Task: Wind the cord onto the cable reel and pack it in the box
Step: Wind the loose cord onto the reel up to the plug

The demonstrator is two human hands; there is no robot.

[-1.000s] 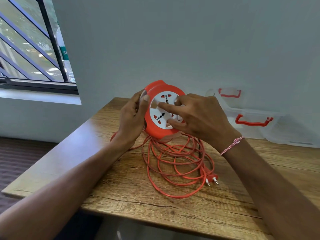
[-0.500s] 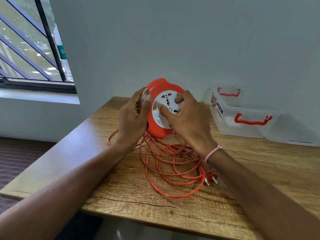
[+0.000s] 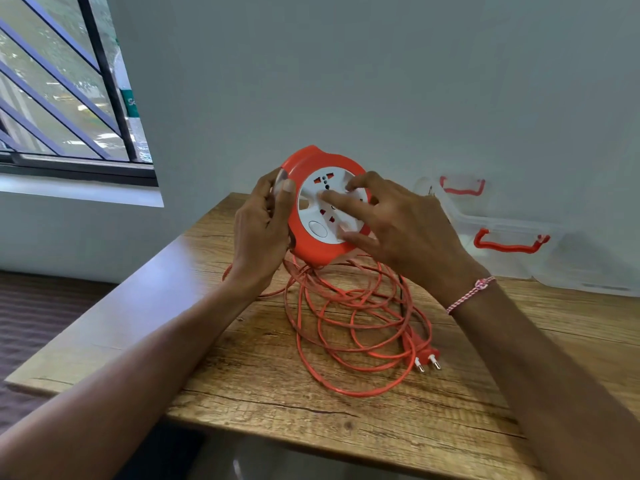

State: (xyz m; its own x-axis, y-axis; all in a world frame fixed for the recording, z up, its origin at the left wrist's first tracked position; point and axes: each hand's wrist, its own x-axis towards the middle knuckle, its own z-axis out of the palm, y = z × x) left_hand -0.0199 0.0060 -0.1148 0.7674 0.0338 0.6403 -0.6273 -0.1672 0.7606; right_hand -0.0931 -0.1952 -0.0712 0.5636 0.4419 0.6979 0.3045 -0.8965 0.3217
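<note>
Over grained tabletop (image 3: 450, 427), round reel (image 3: 313, 252), perhaps plastic

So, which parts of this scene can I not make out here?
Back of the reel: head view, turned away, left hand over its edge.
Right part of the reel face: head view, under the right hand fingers.
Contents of the box: head view, blurred, partly behind the right hand.
</note>
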